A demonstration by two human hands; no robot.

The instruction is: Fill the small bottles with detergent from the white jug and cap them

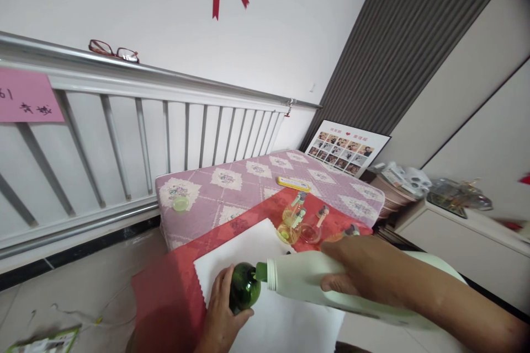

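My left hand [221, 306] is wrapped round a dark green, rounded glass bottle [245, 288] above the white sheet. With my right hand [351, 265] I grip a large pale green bottle [296, 273], tipped onto its side. Its green spout [261, 272] points left and meets the mouth area of the round bottle; whether liquid flows cannot be seen. Just beyond the pale bottle stand clear glass bottles [289, 233] with green labels, one holding yellow liquid. A round pale green cap [180, 204] lies at the left of the patterned tablecloth.
A white scalloped sheet [265, 240] lies on a red cloth [165, 287] over the patterned tablecloth [226, 176]. A yellow-edged box [293, 183] sits further back. Behind are a white radiator [207, 132], eyeglasses [114, 52] on its rail and a leaning photo board [348, 149].
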